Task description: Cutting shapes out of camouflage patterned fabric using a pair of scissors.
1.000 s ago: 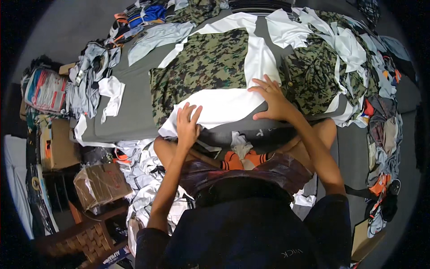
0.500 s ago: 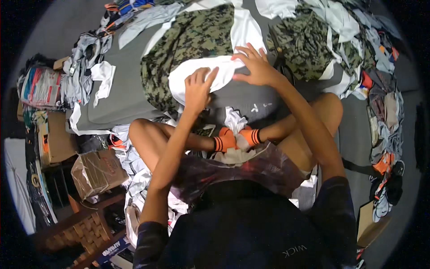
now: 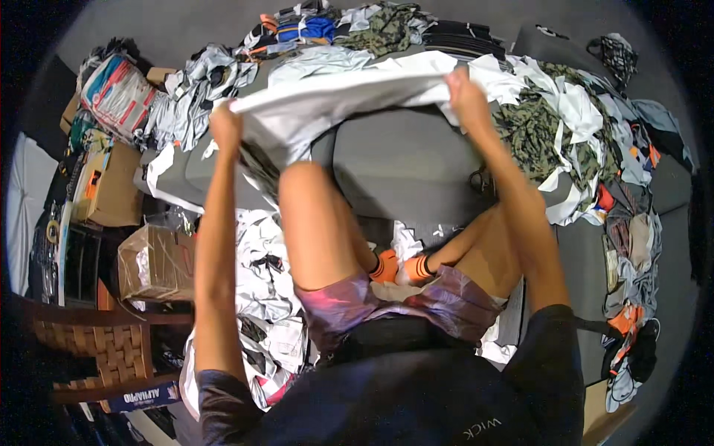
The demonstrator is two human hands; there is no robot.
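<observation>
A wide piece of white fabric [image 3: 338,95] is stretched in the air between my two hands, sagging a little in the middle. My left hand [image 3: 226,128] is closed on its left corner. The right corner is gripped in the closed fingers of my right hand [image 3: 467,102]. A strip of camouflage fabric [image 3: 260,169] hangs below the white piece near my left hand; its join with the white is partly hidden. On the grey cushion [image 3: 405,160] below my right forearm lie dark-handled scissors [image 3: 480,179], partly covered by the arm.
Camouflage and white garments [image 3: 547,130] lie heaped at the right. Grey clothes [image 3: 201,93] and a plastic-wrapped bundle [image 3: 119,97] are at the far left. Cardboard boxes [image 3: 156,264] stand left of my legs, beside a pile of white scraps [image 3: 264,275].
Both hands have closed on the white fabric and lifted it off the cushion, spreading apart and away from me. My left knee has come up, and the view has shifted.
</observation>
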